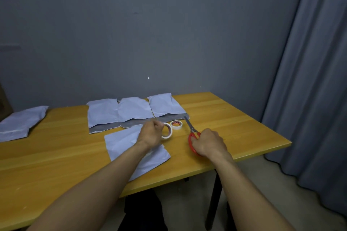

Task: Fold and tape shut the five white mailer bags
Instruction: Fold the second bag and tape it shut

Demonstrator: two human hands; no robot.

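Note:
Three white mailer bags lie in a row at the back of the table, left [102,112], middle [134,108] and right [165,104], each with a grey flap open toward me. A fourth bag [124,142] lies flat in front of them, partly under my left forearm. A fifth bag [20,123] rests at the far left edge. My left hand [151,133] grips a white tape roll [167,131] held upright above the table. My right hand [210,142] is closed around the red handles of the scissors [191,135], blades pointing away.
A second tape roll [176,124] lies flat between the hands, beside the scissor blades. The wooden table [234,122] ends near my right hand. A grey wall stands behind and a grey curtain [309,99] hangs at the right.

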